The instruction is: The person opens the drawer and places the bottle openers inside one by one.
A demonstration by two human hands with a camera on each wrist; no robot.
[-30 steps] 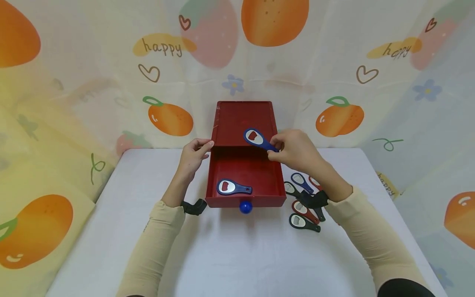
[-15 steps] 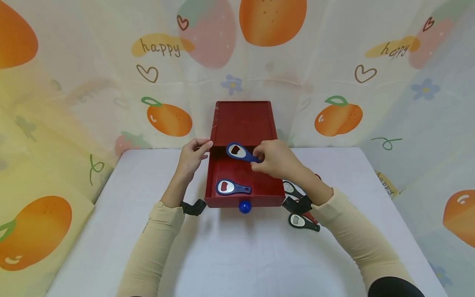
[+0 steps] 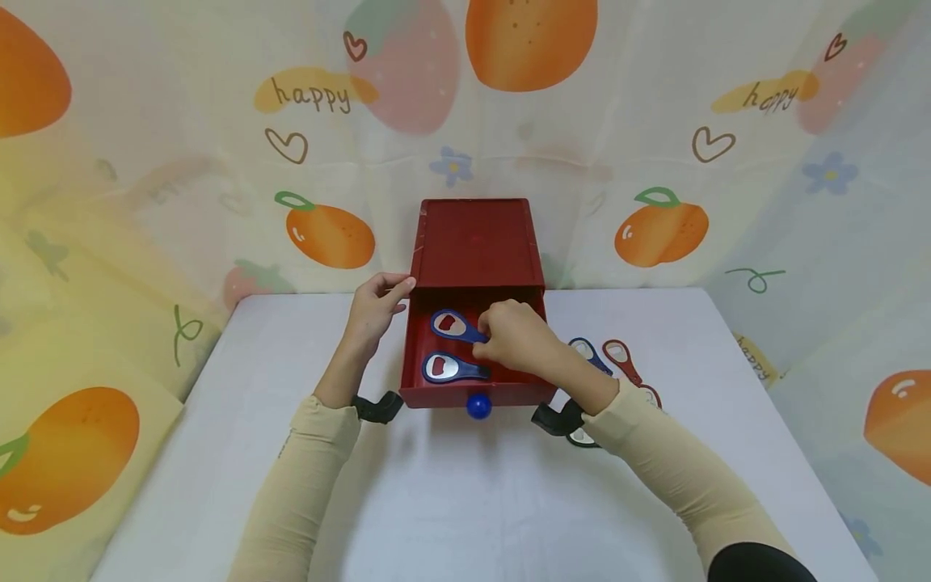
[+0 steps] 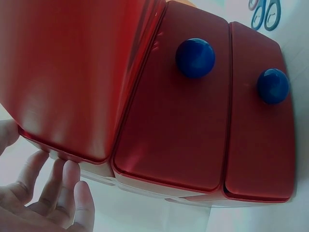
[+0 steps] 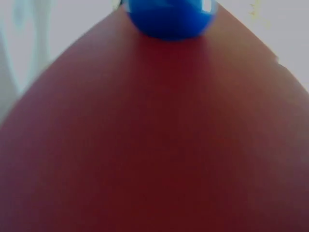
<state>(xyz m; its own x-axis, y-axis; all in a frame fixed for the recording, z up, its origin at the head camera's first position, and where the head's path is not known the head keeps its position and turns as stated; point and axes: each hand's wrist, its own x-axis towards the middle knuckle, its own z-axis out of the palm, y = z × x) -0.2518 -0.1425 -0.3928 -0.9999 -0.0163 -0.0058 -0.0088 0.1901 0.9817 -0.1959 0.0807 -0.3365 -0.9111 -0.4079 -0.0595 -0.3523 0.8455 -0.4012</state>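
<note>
My right hand (image 3: pixel 520 335) pinches the handle end of a blue bottle opener (image 3: pixel 445 323) low inside the pulled-out red drawer (image 3: pixel 512 396). A second blue bottle opener (image 3: pixel 440 368) lies in front of it, near the drawer's blue knob (image 3: pixel 478 406). At the red drawer cabinet (image 3: pixel 476 242), my left hand (image 3: pixel 374 311) holds the left front edge. The left wrist view shows its fingers (image 4: pixel 69 179) against the cabinet's side and the thumb at the edge. Only the blurred red drawer front and blue knob (image 5: pixel 170 17) fill the right wrist view; the right hand is hidden there.
Right of the cabinet, on the white table (image 3: pixel 451 501), several bottle openers lie partly under my right forearm, among them a red one (image 3: pixel 624 361) and a blue one (image 3: pixel 587 352). Two lower drawers (image 4: pixel 169 116) with blue knobs are closed. A fruit-patterned cloth (image 3: pixel 553 129) hangs behind.
My right hand has carried the blue bottle opener left and down, from over the cabinet's right edge into the drawer behind the other blue one. The left hand has stayed at the cabinet's edge.
</note>
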